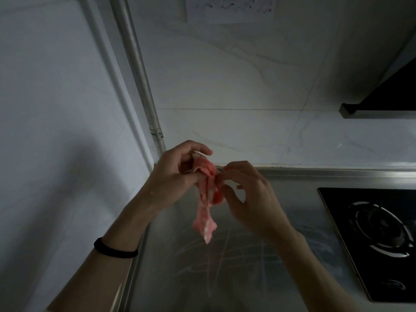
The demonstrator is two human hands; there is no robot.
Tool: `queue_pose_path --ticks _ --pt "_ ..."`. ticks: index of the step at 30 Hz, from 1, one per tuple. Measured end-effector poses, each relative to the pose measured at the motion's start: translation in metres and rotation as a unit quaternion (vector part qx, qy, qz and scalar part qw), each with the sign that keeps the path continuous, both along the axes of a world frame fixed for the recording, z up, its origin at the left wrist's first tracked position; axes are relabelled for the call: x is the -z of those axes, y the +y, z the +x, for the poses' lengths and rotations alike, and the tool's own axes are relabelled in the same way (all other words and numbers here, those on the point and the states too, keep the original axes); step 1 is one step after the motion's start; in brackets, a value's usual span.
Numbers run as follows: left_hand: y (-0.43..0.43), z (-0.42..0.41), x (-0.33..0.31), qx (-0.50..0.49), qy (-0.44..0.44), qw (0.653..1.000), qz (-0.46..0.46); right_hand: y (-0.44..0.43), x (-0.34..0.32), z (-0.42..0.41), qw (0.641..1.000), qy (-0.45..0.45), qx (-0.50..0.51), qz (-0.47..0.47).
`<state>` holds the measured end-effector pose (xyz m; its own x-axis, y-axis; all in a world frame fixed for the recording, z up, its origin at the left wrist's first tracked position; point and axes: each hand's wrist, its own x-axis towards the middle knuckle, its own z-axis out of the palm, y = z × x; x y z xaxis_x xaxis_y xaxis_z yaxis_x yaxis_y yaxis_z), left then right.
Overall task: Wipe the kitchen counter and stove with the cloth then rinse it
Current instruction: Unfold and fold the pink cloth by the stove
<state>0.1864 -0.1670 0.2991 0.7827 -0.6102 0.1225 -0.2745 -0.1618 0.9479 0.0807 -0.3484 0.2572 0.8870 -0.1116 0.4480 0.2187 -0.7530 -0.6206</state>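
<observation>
Got the cloth (206, 212) bunched up in the air over the counter (225, 278), left of the stove (382, 233). My left hand (175, 174) has fingers curled round the top, my right hand (249, 199) pinches its side. Loose end hangs down.

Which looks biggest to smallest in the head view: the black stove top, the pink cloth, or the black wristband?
1. black stove top, largest though the frame's edge cuts it off.
2. pink cloth, bunched up and hanging.
3. black wristband, a thin strip, clearly smallest though nearer the camera.
</observation>
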Motion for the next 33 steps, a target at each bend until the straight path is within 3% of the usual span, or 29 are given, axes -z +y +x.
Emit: queue_pose_path --ticks 4,14,23,27,30,33 --pt "0.001 -0.001 0.0 0.027 0.02 0.999 -0.008 -0.003 0.009 0.002 0.993 0.068 0.032 -0.092" --pt "-0.001 -0.001 -0.002 0.043 0.023 0.998 -0.038 0.01 0.009 0.008 0.997 0.021 -0.05 -0.059" --pt "0.006 -0.002 0.001 0.063 0.101 0.991 -0.061 0.01 0.016 0.013 0.993 0.077 -0.057 -0.067" --pt "0.019 0.006 0.005 0.022 0.072 0.995 -0.059 -0.005 0.013 0.007 0.994 0.067 0.016 0.081" --pt "0.027 0.011 0.011 0.011 0.066 0.996 -0.051 -0.013 0.008 0.004 0.969 0.098 0.001 0.226" --pt "0.028 0.011 0.012 0.022 0.051 0.998 -0.042 -0.011 0.006 0.002 0.942 0.132 0.002 0.31"
